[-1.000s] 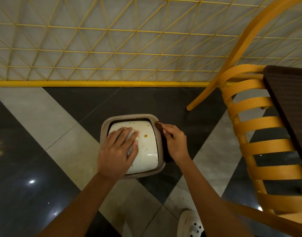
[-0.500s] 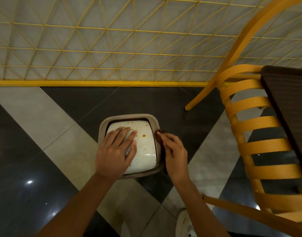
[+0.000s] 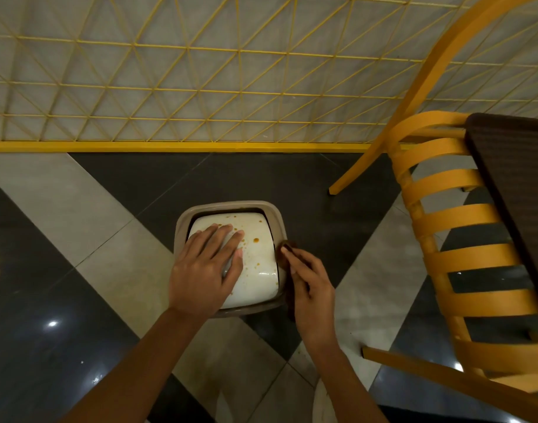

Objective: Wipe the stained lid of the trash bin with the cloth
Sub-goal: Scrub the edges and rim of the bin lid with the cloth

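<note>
Sliding back along the right rim of the trash bin (image 3: 228,204), which stands on the floor (image 3: 87,215), the right hand (image 3: 313,288) has drawn the dark cloth (image 3: 287,248) nearer the person. The orange stains (image 3: 256,239) on the white lid (image 3: 260,270) remain (wiping proper looks barely begun). The left hand (image 3: 206,264) presses the lid with straight, spread fingers (image 3: 223,232); the right fingers curl round the cloth.

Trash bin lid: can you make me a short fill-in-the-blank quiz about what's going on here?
1. Lying flat on the stained lid is the person's ____.
2. The right hand holds a dark ____ at the right rim of the bin.
3. Under its orange spots, the lid is coloured ____.
4. To the right of the bin stands a slatted yellow ____.
Missing words: left hand; cloth; white; chair.
</note>
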The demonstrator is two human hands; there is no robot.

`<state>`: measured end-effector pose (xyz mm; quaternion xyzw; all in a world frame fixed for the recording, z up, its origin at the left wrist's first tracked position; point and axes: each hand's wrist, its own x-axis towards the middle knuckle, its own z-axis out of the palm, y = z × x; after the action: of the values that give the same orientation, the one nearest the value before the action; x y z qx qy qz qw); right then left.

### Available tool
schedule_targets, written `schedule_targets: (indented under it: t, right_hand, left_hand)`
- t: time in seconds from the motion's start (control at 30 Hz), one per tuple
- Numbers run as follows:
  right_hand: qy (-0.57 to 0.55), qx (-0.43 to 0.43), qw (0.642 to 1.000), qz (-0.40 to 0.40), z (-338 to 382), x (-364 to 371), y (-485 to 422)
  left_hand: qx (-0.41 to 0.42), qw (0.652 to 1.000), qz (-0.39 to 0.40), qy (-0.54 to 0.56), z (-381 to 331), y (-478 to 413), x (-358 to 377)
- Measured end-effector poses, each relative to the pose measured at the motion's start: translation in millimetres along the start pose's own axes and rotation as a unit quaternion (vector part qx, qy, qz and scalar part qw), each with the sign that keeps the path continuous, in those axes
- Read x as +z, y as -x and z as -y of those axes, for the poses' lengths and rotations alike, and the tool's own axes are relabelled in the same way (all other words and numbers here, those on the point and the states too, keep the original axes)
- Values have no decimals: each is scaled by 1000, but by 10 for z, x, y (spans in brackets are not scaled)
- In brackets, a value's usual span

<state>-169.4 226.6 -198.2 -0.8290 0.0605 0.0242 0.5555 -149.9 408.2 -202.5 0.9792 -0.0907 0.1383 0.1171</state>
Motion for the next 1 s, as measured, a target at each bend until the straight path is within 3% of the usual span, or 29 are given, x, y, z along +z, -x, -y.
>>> schedule_targets:
  t: [0.13,0.37,0.7,0.83,1.0]
  right_hand:
    - [-23,42,999,-6,75,-1,-215]
    - [12,95,993,63,135,125,-1028]
    - [-16,153,987,33,36,10,-645]
    - [15,144,988,62,76,23,-809]
    - [30,129,991,20,-155,29,-322]
  left_hand:
    - [-2,1000,6,4,-8,-16,-16]
    - [-1,1000,10,2,4,-11,12]
    - [3,1000,0,4,-1,-10,11]
    - [5,1000,-1,8,13,-9,18]
    - [8,1000,-6,4,13,7,26]
